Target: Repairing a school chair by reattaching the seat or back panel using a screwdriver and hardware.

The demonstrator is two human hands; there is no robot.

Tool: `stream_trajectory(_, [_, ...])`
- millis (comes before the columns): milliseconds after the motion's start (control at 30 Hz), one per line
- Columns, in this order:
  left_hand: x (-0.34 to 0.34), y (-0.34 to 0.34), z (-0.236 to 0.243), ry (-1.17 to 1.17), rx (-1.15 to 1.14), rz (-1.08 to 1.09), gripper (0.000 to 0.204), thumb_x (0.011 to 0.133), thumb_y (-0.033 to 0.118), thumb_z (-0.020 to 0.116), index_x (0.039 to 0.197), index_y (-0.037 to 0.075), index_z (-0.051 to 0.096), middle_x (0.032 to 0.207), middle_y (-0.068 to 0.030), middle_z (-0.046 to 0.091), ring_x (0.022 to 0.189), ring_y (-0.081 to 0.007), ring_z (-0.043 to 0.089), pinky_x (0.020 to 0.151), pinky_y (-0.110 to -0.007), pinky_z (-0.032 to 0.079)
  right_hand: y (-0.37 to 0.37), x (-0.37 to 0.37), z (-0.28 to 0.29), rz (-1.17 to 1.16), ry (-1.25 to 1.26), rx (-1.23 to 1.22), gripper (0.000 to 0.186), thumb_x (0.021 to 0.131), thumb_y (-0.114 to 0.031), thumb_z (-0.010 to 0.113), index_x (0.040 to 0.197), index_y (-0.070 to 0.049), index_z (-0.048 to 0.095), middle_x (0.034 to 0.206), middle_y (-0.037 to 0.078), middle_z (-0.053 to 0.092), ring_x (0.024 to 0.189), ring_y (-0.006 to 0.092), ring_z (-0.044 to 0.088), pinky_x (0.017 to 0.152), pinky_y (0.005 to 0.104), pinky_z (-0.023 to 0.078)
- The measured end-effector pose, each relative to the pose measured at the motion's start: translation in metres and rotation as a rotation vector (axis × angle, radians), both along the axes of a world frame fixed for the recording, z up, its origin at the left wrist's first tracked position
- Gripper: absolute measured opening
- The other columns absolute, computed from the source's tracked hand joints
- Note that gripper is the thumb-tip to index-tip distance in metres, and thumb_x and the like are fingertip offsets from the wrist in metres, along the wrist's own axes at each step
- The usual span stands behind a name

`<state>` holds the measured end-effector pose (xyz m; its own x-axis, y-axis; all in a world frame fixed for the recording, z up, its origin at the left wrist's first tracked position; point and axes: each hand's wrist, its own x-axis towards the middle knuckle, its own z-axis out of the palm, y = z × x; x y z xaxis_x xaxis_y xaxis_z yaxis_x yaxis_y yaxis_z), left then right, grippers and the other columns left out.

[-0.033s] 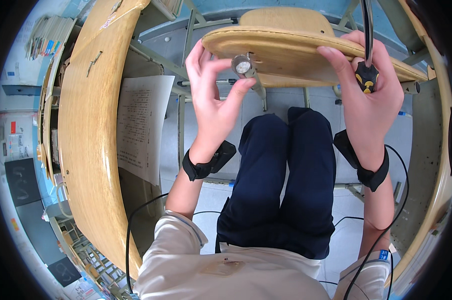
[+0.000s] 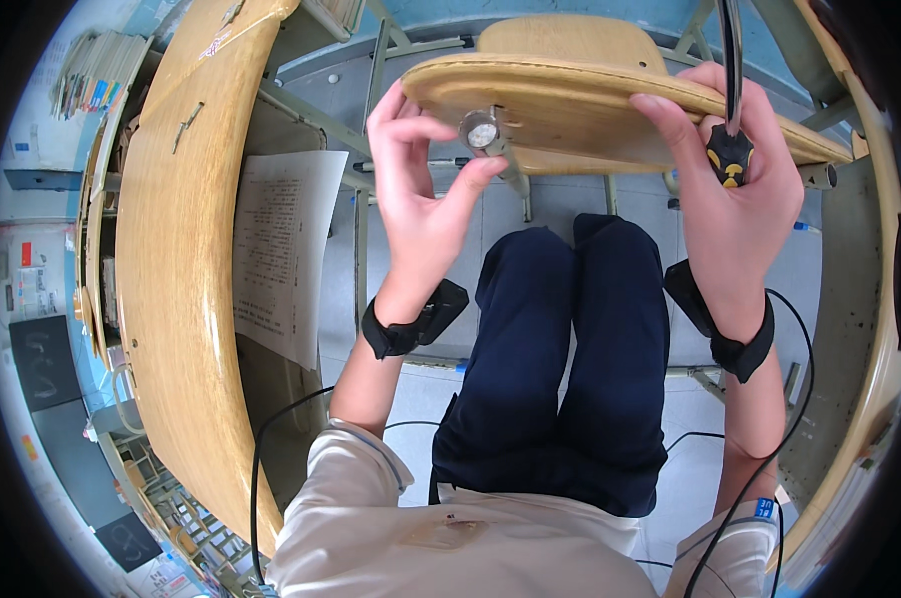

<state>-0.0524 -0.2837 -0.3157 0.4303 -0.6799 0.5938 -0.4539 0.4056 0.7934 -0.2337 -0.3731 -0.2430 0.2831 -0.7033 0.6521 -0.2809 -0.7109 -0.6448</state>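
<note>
head view: at upper centre of the frame a wooden chair seat is gripped by the right hand, also closed round a screwdriver; the left hand pinches a metal fitting (fastening apparently unfinished).

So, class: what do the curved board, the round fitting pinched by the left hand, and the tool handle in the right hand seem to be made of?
Curved board: probably bent plywood, pale with visible grain and a smooth, lightly glossy finish.
Round fitting: likely metal, silvery with a bright reflective face.
Tool handle: apparently plastic or rubber, black with yellow patches; its dark shaft looks metal.
</note>
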Motion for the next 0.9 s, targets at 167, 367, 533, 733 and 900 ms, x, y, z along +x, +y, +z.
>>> stream_trajectory(167, [0.011, -0.003, 0.012, 0.262, -0.044, -0.150, 0.095, 0.058, 0.005, 0.083, 0.134, 0.003, 0.025, 0.121, -0.0142, 0.043, 0.114, -0.0233, 0.047, 0.099, -0.037, 0.035, 0.005, 0.003, 0.002, 0.003, -0.049, 0.023, 0.014, 0.076, -0.004, 0.070, 0.088, -0.001, 0.061, 0.068, -0.008, 0.046, 0.058, -0.0012, 0.032, 0.051, 0.0131, 0.025])
stream_trajectory(367, [0.046, -0.013, 0.027, 0.040, 0.156, -0.386, 0.081, 0.054, 0.004, 0.084, 0.122, 0.001, 0.040, 0.109, -0.0090, 0.054, 0.106, -0.0155, 0.051, 0.095, -0.030, 0.039, 0.004, 0.006, -0.001, 0.043, -0.081, -0.016, 0.015, 0.076, -0.005, 0.070, 0.088, 0.000, 0.061, 0.067, -0.008, 0.045, 0.058, -0.0014, 0.033, 0.051, 0.0130, 0.025])
stream_trajectory(533, [0.043, -0.009, 0.022, 0.038, 0.149, -0.389, 0.070, 0.054, 0.003, 0.084, 0.112, 0.001, 0.045, 0.106, -0.0079, 0.056, 0.102, -0.0147, 0.053, 0.093, -0.030, 0.041, 0.006, 0.004, -0.001, 0.029, -0.066, -0.057, 0.015, 0.076, -0.004, 0.070, 0.088, 0.000, 0.061, 0.066, -0.009, 0.044, 0.057, -0.0015, 0.032, 0.051, 0.0132, 0.024])
stream_trajectory(733, [0.041, -0.006, 0.027, 0.031, 0.181, -0.348, 0.072, 0.057, 0.004, 0.083, 0.116, 0.000, 0.043, 0.109, -0.0097, 0.055, 0.105, -0.0159, 0.053, 0.094, -0.031, 0.041, 0.008, 0.003, 0.000, -0.017, -0.031, 0.028, 0.016, 0.077, -0.006, 0.070, 0.089, -0.001, 0.061, 0.062, -0.010, 0.043, 0.054, -0.0020, 0.031, 0.049, 0.0136, 0.022])
stream_trajectory(900, [0.031, -0.001, 0.030, -0.061, 0.059, -0.259, 0.075, 0.060, 0.008, 0.081, 0.123, 0.001, 0.040, 0.114, -0.0121, 0.053, 0.108, -0.0196, 0.052, 0.096, -0.034, 0.041, 0.010, 0.004, -0.001, 0.001, -0.050, 0.081, 0.017, 0.076, -0.008, 0.071, 0.089, -0.002, 0.061, 0.063, -0.009, 0.044, 0.055, -0.0026, 0.032, 0.049, 0.0136, 0.022])
